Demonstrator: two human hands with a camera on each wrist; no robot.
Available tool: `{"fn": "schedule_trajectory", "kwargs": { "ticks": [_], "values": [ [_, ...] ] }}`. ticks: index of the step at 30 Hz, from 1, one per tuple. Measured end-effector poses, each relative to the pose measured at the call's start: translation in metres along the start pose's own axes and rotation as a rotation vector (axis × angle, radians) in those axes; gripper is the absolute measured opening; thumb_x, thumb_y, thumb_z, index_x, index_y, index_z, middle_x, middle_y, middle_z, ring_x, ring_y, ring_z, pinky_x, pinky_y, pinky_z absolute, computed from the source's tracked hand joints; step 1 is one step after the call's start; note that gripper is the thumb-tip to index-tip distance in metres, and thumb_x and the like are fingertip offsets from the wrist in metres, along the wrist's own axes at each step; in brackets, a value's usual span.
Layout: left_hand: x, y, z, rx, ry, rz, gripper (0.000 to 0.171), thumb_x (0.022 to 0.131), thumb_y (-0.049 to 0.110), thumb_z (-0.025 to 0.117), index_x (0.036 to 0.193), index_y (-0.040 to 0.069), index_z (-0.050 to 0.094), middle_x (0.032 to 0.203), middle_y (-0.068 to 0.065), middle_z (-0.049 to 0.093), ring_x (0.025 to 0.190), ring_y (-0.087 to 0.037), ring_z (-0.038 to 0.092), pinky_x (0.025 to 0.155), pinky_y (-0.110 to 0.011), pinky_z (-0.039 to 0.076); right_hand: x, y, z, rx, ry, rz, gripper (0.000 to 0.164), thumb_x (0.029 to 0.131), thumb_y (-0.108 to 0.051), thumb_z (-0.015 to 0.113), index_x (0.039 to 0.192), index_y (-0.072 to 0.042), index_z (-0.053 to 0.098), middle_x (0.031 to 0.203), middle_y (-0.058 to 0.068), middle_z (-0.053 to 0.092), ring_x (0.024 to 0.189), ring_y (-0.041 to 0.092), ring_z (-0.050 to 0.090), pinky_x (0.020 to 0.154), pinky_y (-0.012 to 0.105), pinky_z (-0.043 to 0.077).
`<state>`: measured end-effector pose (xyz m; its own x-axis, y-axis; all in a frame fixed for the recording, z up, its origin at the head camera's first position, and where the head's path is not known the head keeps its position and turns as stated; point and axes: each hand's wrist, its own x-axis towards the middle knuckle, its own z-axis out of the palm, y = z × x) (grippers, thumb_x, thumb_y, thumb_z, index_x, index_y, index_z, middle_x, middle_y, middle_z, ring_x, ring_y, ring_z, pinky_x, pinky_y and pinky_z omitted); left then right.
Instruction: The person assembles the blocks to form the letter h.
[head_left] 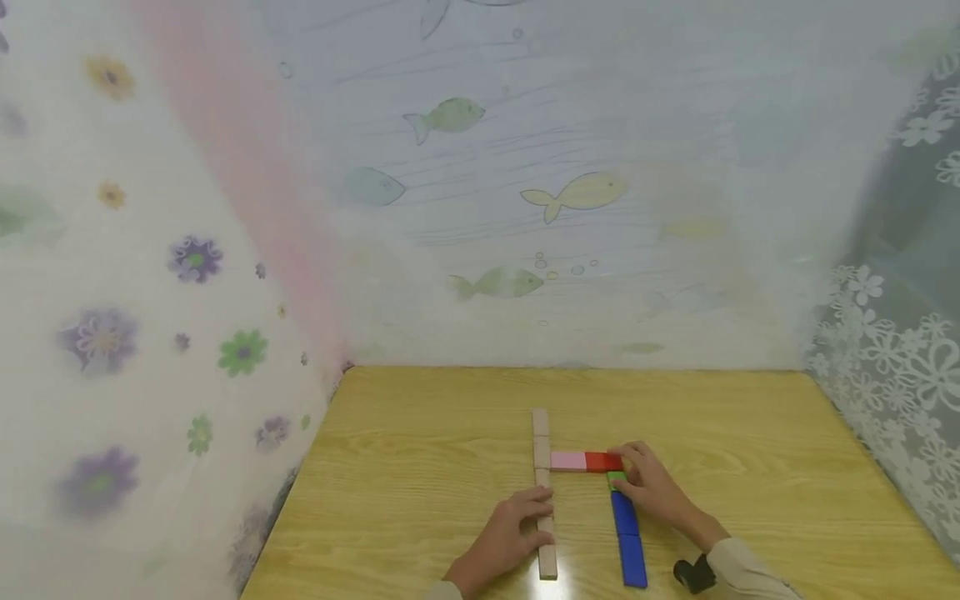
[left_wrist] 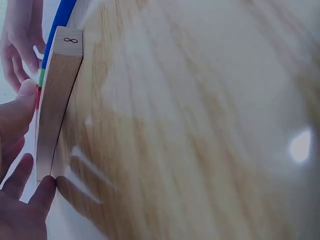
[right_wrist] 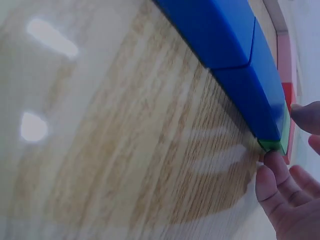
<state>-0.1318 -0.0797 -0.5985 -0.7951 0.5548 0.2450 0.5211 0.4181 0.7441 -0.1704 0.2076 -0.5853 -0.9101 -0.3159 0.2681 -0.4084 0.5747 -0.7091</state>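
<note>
Plain wooden blocks (head_left: 541, 423) form a long straight row on the table. My left hand (head_left: 510, 533) lies over the lower part of this row, fingertips and thumb touching it; in the left wrist view, the near end block (left_wrist: 69, 41) bears a printed mark. A pink block (head_left: 567, 461) and a red block (head_left: 597, 462) run rightward from the row. Below the red one, a green block (head_left: 616, 481) meets two blue blocks (head_left: 628, 537) in a line. My right hand (head_left: 660, 492) pinches at the green block, a finger touching the red block's right end.
The wood-grain table (head_left: 412, 467) meets a pale back panel (head_left: 675, 292) with painted fish. A flowered panel (head_left: 150, 417) stands at the left, a lace-patterned one (head_left: 922, 367) at the right. Something small and black (head_left: 694, 574) is by the right sleeve.
</note>
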Motion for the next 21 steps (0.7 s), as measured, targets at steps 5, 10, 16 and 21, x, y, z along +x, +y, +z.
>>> {"fn": "schedule_trajectory", "kwargs": {
  "ticks": [5, 10, 16, 21],
  "values": [
    [-0.003, 0.003, -0.002, -0.015, 0.028, -0.001, 0.038, 0.084, 0.018, 0.071, 0.118, 0.002, 0.064, 0.136, -0.006, 0.052, 0.126, -0.023, 0.047, 0.105, -0.036, 0.038, -0.014, -0.010, -0.004, -0.033, 0.015, 0.020, 0.049, 0.081, -0.010, 0.075, 0.125, -0.001, 0.054, 0.117, 0.018, 0.047, 0.069, 0.005, 0.044, 0.058, 0.021, 0.042],
    [-0.010, 0.007, -0.004, -0.035, 0.088, 0.042, 0.035, 0.083, 0.012, 0.072, 0.116, 0.002, 0.065, 0.131, -0.009, 0.056, 0.121, -0.024, 0.051, 0.102, -0.039, 0.042, -0.050, -0.024, -0.012, -0.068, -0.104, 0.063, 0.084, 0.072, -0.039, 0.082, 0.136, -0.003, 0.042, 0.129, 0.022, 0.035, 0.076, 0.008, 0.046, 0.059, 0.020, 0.043],
    [-0.022, 0.001, -0.011, -0.004, 0.173, 0.036, 0.028, 0.083, 0.012, 0.072, 0.111, 0.009, 0.068, 0.127, -0.006, 0.058, 0.117, -0.022, 0.054, 0.098, -0.040, 0.046, -0.078, -0.033, -0.010, 0.007, -0.220, 0.092, 0.100, 0.064, -0.047, 0.084, 0.141, -0.006, 0.035, 0.137, 0.020, 0.024, 0.086, 0.014, 0.047, 0.065, 0.022, 0.048],
    [-0.030, -0.006, -0.024, 0.019, 0.193, -0.012, 0.026, 0.084, 0.014, 0.072, 0.109, 0.009, 0.068, 0.126, -0.006, 0.059, 0.116, -0.024, 0.055, 0.096, -0.044, 0.046, -0.081, -0.037, -0.008, 0.042, -0.221, 0.077, 0.092, 0.066, -0.045, 0.084, 0.137, -0.007, 0.040, 0.136, 0.018, 0.026, 0.095, 0.018, 0.052, 0.074, 0.024, 0.050]
  ]
}}
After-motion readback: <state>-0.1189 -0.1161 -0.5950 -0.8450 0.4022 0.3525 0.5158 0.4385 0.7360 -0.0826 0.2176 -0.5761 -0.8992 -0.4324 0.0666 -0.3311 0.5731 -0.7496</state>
